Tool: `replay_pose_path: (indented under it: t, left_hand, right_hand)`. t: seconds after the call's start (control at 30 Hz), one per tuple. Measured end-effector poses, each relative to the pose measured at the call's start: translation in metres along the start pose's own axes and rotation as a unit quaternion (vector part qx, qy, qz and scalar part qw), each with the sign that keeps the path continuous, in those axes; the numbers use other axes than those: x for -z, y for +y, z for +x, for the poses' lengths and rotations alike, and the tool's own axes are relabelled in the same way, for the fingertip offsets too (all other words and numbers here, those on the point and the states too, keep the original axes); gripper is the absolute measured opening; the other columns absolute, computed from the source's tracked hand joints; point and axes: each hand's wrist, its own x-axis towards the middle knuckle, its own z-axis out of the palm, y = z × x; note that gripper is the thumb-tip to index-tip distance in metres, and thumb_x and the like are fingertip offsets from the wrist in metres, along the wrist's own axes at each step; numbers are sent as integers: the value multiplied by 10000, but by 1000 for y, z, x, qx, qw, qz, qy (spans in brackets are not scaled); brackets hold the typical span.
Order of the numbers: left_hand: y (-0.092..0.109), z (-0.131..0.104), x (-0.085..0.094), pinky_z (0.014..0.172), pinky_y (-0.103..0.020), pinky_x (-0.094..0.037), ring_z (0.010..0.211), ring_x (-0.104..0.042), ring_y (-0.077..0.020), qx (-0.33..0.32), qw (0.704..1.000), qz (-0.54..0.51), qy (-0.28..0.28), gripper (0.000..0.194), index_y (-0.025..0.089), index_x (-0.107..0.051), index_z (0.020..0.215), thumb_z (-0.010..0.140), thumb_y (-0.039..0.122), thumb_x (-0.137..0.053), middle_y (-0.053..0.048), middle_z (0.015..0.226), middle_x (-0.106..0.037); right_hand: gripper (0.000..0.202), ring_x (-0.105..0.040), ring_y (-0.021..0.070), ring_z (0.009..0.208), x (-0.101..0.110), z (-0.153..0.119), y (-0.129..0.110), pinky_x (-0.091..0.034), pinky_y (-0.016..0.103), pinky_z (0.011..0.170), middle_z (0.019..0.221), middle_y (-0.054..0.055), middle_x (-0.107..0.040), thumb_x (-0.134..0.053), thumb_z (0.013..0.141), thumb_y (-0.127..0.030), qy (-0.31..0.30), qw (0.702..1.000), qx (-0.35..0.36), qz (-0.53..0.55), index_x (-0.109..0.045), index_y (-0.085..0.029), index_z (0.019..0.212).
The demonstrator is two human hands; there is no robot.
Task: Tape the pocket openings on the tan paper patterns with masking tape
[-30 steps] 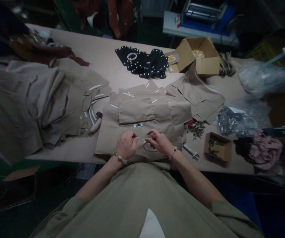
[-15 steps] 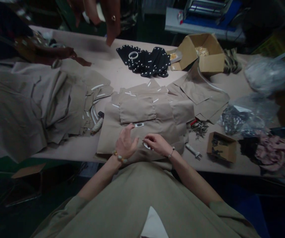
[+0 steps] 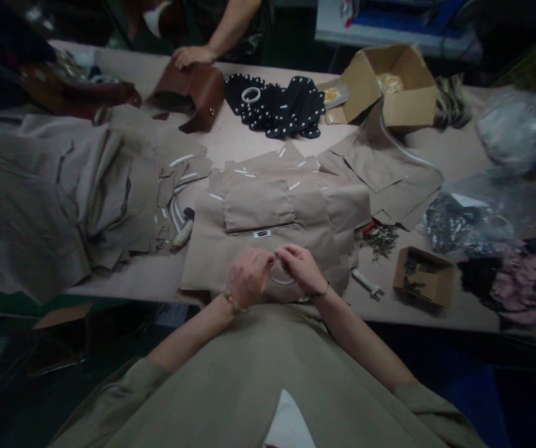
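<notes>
My left hand (image 3: 252, 272) and my right hand (image 3: 298, 266) meet fingertip to fingertip just above a beige fabric panel (image 3: 211, 249). Both are closed in a pinch. A thin white loop (image 3: 282, 282) curves down from the right fingers, partly hidden by the hands; whether the left fingers also grip it cannot be made out. Beyond my hands, the panel carries a sewn rectangular pocket (image 3: 258, 205). A small white label with a dark mark (image 3: 262, 234) sits just below the pocket's lower edge.
Beige fabric pieces (image 3: 43, 186) are heaped left. Right are loose metal bits (image 3: 380, 241), a white-handled pronged tool (image 3: 365, 283) and a small carton (image 3: 429, 289). At the back, a co-worker's hand (image 3: 195, 56) rests on a brown leather-like piece (image 3: 206, 93) beside black dotted fabric (image 3: 286, 112).
My left hand has drawn in from the label to my right fingers, going from spread to pinched. Across the table, the brown piece has come down onto the tabletop under a co-worker's hand.
</notes>
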Motion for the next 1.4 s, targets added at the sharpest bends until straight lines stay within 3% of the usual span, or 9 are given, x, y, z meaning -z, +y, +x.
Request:
replay_pose_path:
  t: [0.1,0.23,0.37,0.5,0.67,0.8,1.07,1.27,1.4]
  left_hand:
    - [-19,22,-11,872,-316,-497,928,-647,-203,64,995,-72,-11,200,204,-680,972,990,269,-492,-76,952,-730]
    - [-73,69,-35,763,-247,-497,799,-667,-149,236,958,-139,-90,209,197,-677,1045,919,160,-515,-25,874,-740]
    - [-100,97,-52,694,-224,-480,658,-632,-118,285,938,-136,-146,272,214,-614,1106,857,117,-567,22,767,-717]
    - [-91,104,-58,650,-210,-457,624,-636,-110,330,924,-114,-155,258,220,-526,1095,864,141,-612,24,769,-722]
    - [-82,121,-65,708,-256,-471,764,-696,-180,357,917,48,-172,302,211,-524,1068,858,320,-711,-63,882,-752]
    - [-89,133,-63,804,-322,-489,1038,-707,-302,321,905,179,-215,458,204,-588,1034,802,563,-753,-172,1132,-735]
    - [-96,125,-66,835,-382,-510,1098,-706,-357,302,899,226,-220,529,238,-594,1166,867,671,-635,-190,1169,-732]
    - [-86,94,-31,804,-308,-491,1034,-722,-276,253,940,134,-186,442,248,-607,1135,916,632,-594,-116,1087,-768]
    - [-93,51,19,774,-288,-498,969,-729,-235,251,962,86,-62,300,248,-618,1103,952,504,-581,-61,1011,-779]
  right_hand:
    - [645,-410,64,453,20,8,18,-273,181,396,625,-53,-549,-700,705,-732,136,967,-63,205,-679,-170,1021]
    - [812,-444,52,486,54,1,36,-346,172,432,682,-66,-580,-781,678,-654,252,925,-26,284,-616,-180,1317]
    - [1052,-469,68,495,74,-11,52,-379,178,464,671,-81,-608,-801,695,-599,259,915,-13,310,-366,-190,1561]
    - [1074,-521,83,541,81,-21,66,-430,195,515,756,-60,-650,-767,766,-536,235,926,1,294,-200,-246,1630]
    - [962,-637,138,768,93,-19,73,-546,277,674,1046,34,-665,-707,834,-465,253,952,76,156,-195,-296,1631]
    - [715,-637,222,1023,116,15,66,-559,384,894,1246,133,-592,-613,894,-427,282,947,140,-69,-415,-232,1553]
    - [382,-620,266,1035,129,120,37,-482,388,961,1121,180,-675,-618,904,-369,232,913,25,-333,-735,-112,1160]
    - [236,-657,198,886,116,103,4,-485,289,823,971,98,-743,-655,902,-345,253,920,71,-290,-749,-146,988]
    - [421,-637,140,871,205,102,-55,-448,277,804,977,148,-738,-587,921,-404,359,884,151,-258,-741,-16,972]
